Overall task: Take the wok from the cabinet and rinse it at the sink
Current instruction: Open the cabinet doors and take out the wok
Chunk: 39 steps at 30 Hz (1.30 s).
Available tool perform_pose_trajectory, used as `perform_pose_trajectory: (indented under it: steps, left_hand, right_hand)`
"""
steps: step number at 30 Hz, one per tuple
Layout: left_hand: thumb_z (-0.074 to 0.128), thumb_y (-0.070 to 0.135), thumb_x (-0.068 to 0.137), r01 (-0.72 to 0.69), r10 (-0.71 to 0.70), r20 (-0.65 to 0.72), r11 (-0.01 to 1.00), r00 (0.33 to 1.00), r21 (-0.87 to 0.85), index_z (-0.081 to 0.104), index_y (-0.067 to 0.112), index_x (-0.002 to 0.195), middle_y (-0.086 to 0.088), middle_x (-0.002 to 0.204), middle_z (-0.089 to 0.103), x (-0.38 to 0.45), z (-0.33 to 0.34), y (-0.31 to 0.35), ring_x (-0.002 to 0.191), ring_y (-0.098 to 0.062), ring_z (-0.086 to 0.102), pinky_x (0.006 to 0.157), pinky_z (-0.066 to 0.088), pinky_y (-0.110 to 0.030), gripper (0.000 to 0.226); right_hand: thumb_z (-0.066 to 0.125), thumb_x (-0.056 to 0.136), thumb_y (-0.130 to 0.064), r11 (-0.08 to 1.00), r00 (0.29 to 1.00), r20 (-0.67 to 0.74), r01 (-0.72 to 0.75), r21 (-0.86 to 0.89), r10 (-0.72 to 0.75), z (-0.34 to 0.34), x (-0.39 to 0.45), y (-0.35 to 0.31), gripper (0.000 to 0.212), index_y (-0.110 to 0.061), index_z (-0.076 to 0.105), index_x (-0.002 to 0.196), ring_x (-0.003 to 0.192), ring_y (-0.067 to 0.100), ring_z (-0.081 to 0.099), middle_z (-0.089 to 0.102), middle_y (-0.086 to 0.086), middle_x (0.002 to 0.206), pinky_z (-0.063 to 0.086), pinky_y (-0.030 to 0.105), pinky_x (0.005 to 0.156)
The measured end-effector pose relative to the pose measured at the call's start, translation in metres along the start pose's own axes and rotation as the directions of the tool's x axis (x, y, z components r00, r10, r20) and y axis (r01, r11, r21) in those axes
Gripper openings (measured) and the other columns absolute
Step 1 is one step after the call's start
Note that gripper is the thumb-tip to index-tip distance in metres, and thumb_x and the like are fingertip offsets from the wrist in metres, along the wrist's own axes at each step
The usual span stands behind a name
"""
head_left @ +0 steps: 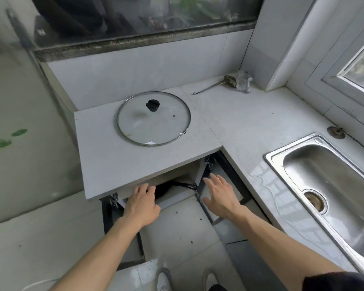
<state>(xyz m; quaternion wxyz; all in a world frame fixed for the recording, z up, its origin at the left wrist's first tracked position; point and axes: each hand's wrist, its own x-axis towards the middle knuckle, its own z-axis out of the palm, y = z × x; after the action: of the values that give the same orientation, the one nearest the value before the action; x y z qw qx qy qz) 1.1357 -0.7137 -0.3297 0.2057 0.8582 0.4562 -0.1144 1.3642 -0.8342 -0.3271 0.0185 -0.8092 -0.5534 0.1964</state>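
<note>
Wok point(166, 189) sits inside the cabinet point(177, 183) under the countertop point(114, 160), only a dark rim and handle showing; doors hang open so both arms can reach in. Left hand point(142, 203) is palm down at the opening w/ fingers reaching over the wok's edge; can't tell if it grips yet, fingertips hidden. Right hand point(220, 195) hovers beside the handle, fingers spread, holding nothing. Both arms extended fwd and down. Glass lid point(153, 118) lies flat on top, prob. set aside. Sink point(332, 185) to the right, well apart from the wok.
</note>
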Motion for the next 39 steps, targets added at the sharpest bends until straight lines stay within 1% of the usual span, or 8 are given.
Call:
perform_pose_trajectory:
  steps: [5,10,14,19,28,32,36,39]
  left_hand:
    - [0.050,0.030,0.092,0.116,-0.116,0.024,0.993,0.993,-0.027,0.033,0.016,0.145,-0.002,0.152,0.033,-0.023,0.012,0.006,0.137,-0.024,0.031,0.109,0.037,-0.039,0.058]
    - [0.051,0.031,0.090,0.202,-0.201,0.024,0.979,0.979,-0.022,0.037,0.017,0.141,-0.001,0.147,0.036,-0.033,0.037,0.036,0.134,-0.024,0.033,0.107,0.037,-0.038,0.055]
    - [0.050,0.029,0.092,0.197,-0.194,0.039,0.978,0.980,-0.073,0.038,0.017,0.140,0.000,0.146,0.036,-0.033,0.060,0.050,0.133,-0.023,0.032,0.108,0.036,-0.035,0.051]
    - [0.049,0.031,0.092,0.199,-0.196,0.042,0.976,0.980,-0.084,0.038,0.017,0.139,0.000,0.146,0.036,0.005,0.095,0.036,0.133,-0.023,0.033,0.106,0.038,-0.037,0.050]
    - [0.051,0.032,0.092,0.290,-0.303,-0.052,0.940,0.952,-0.181,0.037,0.018,0.140,-0.003,0.144,0.040,0.106,0.212,-0.029,0.131,-0.025,0.037,0.109,0.034,-0.038,0.053]
    - [0.050,0.031,0.094,0.302,-0.330,-0.094,0.925,0.939,-0.230,0.035,0.019,0.141,0.000,0.144,0.038,0.158,0.277,-0.057,0.130,-0.021,0.035,0.106,0.038,-0.037,0.051]
    - [0.053,0.031,0.094,0.282,-0.323,-0.154,0.929,0.934,-0.240,0.034,0.019,0.144,-0.002,0.145,0.038,0.215,0.341,-0.090,0.133,-0.024,0.033,0.109,0.035,-0.037,0.055]
    - [0.053,0.031,0.094,0.272,-0.319,-0.199,0.934,0.926,-0.233,0.036,0.019,0.144,-0.003,0.145,0.039,0.256,0.385,-0.116,0.134,-0.024,0.031,0.109,0.033,-0.035,0.054]
  right_hand:
    - [0.052,0.087,-0.038,0.993,0.993,0.041,0.113,0.020,-0.114,0.019,0.014,0.009,0.065,-0.018,0.031,0.145,0.137,0.027,0.027,0.033,0.007,0.149,0.030,0.044,0.113]
    - [0.052,0.093,-0.039,0.972,0.971,0.059,0.233,-0.034,-0.231,0.035,0.012,0.025,0.058,-0.017,0.035,0.143,0.140,0.031,0.024,0.033,0.009,0.150,0.026,0.044,0.114]
    - [0.053,0.093,-0.041,0.967,0.964,0.083,0.255,-0.010,-0.254,0.048,0.015,0.037,0.061,-0.020,0.031,0.145,0.144,0.030,0.019,0.032,0.008,0.152,0.023,0.044,0.117]
    - [0.056,0.090,-0.043,0.969,0.969,0.046,0.245,-0.017,-0.244,0.083,0.050,0.047,0.062,-0.020,0.036,0.144,0.141,0.029,0.027,0.038,0.006,0.149,0.028,0.044,0.115]
    - [0.057,0.090,-0.039,0.969,0.968,0.058,0.245,-0.029,-0.243,0.221,0.158,0.058,0.059,-0.016,0.037,0.141,0.137,0.030,0.029,0.035,0.007,0.149,0.031,0.044,0.111]
    - [0.057,0.091,-0.037,0.968,0.969,0.007,0.246,0.042,-0.247,0.301,0.209,0.073,0.058,-0.017,0.039,0.142,0.135,0.029,0.032,0.036,0.008,0.148,0.032,0.041,0.108]
    - [0.053,0.093,-0.039,0.967,0.967,-0.031,0.253,0.029,-0.253,0.385,0.256,0.095,0.062,-0.021,0.032,0.148,0.141,0.027,0.026,0.030,0.007,0.154,0.025,0.039,0.114]
    - [0.055,0.093,-0.037,0.965,0.964,-0.077,0.258,0.036,-0.255,0.439,0.294,0.112,0.060,-0.019,0.036,0.146,0.140,0.028,0.029,0.033,0.008,0.153,0.026,0.039,0.114]
